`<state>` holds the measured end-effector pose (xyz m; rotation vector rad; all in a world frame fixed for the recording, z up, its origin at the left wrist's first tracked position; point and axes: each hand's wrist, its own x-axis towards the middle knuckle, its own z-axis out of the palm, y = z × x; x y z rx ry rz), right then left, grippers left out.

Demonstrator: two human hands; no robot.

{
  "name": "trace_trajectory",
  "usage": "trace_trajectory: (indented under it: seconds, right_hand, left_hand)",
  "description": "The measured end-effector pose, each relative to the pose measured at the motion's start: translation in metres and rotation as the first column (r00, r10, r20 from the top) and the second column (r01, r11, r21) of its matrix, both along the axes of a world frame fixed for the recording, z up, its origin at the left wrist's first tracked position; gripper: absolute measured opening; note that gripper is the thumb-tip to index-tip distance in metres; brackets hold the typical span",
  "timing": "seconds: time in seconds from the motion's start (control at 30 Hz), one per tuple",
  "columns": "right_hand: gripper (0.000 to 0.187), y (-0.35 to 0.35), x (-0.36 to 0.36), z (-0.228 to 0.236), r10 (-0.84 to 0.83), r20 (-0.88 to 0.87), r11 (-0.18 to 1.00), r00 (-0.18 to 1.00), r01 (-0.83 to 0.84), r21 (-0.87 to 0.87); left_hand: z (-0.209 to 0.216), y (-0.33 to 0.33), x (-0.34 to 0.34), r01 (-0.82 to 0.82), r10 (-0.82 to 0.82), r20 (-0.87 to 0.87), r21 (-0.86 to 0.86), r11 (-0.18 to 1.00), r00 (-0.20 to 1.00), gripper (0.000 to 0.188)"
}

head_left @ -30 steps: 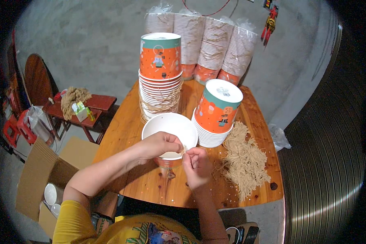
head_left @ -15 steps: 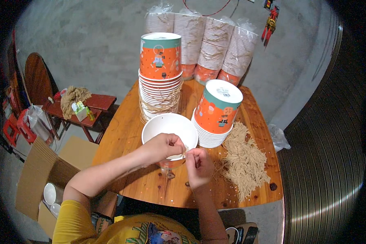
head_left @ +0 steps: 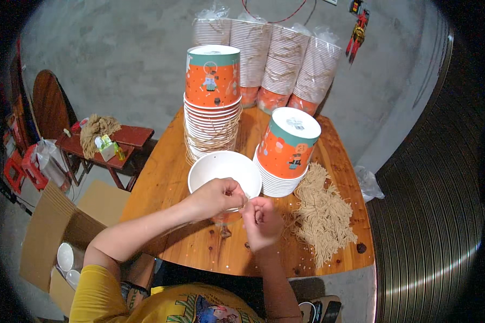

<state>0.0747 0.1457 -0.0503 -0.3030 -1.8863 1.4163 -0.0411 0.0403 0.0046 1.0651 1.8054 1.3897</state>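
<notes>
A white-lined paper bucket [head_left: 213,168] lies in front of me, its open mouth tilted toward me. My left hand [head_left: 221,195] reaches over the mouth, fingers closed in a pinch at the near right rim. Against it, my right hand [head_left: 261,215] is closed too, thumb and forefinger meeting the left fingertips. Between them is a bit of tan string, small and mostly hidden by the fingers. Just right of the bucket stands an upside-down stack of orange and green buckets [head_left: 287,151]. A loose heap of tan strings [head_left: 326,215] lies beyond my right hand.
A taller upside-down bucket stack [head_left: 213,81], with strings hanging round its rims, stands behind. Several plastic-wrapped stacks [head_left: 283,59] line the wooden table's [head_left: 167,177] back. At left are an open cardboard box [head_left: 48,231] and a red bench [head_left: 134,134]; a ribbed shutter [head_left: 425,215] is at right.
My right hand has moved slightly left and in against the left fingertips, so less of the string shows. My left hand and the bucket have hardly moved.
</notes>
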Motion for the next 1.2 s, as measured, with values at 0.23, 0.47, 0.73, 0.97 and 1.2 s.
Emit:
trace_trajectory:
  seconds: [0.23,0.47,0.73,0.97,1.2]
  right_hand:
    - [0.006,0.005,0.001,0.009,-0.038,0.195,0.99,0.98,0.011,0.139]
    - [0.006,0.009,-0.001,0.0,0.125,-0.066,0.987,0.99,-0.131,-0.095]
    - [0.008,0.009,0.0,0.005,0.179,-0.092,0.94,0.98,-0.198,-0.278]
    - [0.009,0.009,0.0,0.009,0.17,0.014,0.928,0.985,-0.155,-0.34]
    - [0.011,0.012,0.002,0.009,0.178,0.0,0.95,0.984,-0.172,-0.262]
  left_hand:
    - [-0.002,0.0,-0.001,-0.003,0.003,0.083,-0.008,1.0,0.997,0.013]
    - [0.0,0.001,-0.001,0.008,-0.003,0.148,-0.031,0.999,0.989,0.014]
    - [-0.003,0.002,-0.004,0.011,-0.003,0.125,-0.066,0.998,0.992,0.016]
    - [-0.005,0.002,-0.007,-0.018,0.023,0.087,-0.062,0.998,0.996,0.016]
    - [-0.001,0.002,-0.005,-0.015,0.023,0.105,-0.081,0.997,0.994,0.016]
